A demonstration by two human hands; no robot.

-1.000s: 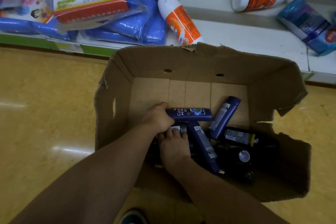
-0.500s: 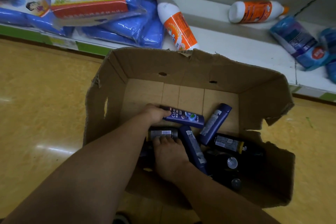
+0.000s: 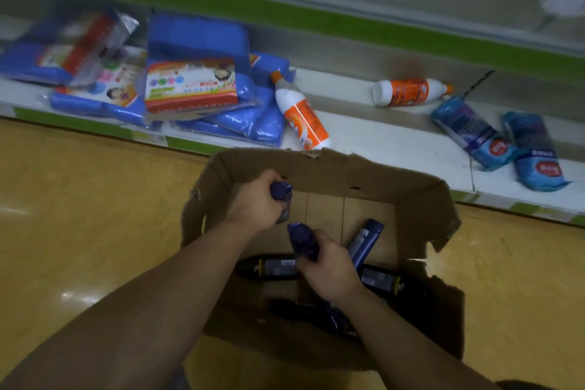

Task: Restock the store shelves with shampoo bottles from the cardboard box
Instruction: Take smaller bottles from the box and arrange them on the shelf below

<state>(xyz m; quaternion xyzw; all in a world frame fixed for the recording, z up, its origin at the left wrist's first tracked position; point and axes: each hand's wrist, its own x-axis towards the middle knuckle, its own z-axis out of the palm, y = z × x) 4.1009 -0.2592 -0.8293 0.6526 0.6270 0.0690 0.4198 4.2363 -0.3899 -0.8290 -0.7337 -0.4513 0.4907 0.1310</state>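
An open cardboard box (image 3: 421, 199) stands on the floor in front of the low white shelf (image 3: 380, 136). My left hand (image 3: 253, 199) grips a dark blue shampoo bottle (image 3: 281, 191) upright, raised over the box's left half. My right hand (image 3: 326, 266) grips a second blue shampoo bottle (image 3: 302, 239), lifted above the box's middle. Several more bottles lie in the box: a blue one (image 3: 365, 242) leaning on the floor of the box, and dark ones (image 3: 272, 267) lying flat.
The shelf holds blue packaged goods (image 3: 196, 82) at left, two white and orange bottles (image 3: 300, 114) lying down, and blue refill pouches (image 3: 474, 133) at right. A green-edged upper shelf (image 3: 316, 19) runs above. Yellow floor (image 3: 79, 215) surrounds the box.
Both hands have risen out of the box's bottom, each lifting a blue bottle upright. The view has tilted up, so more of the shelf shows.
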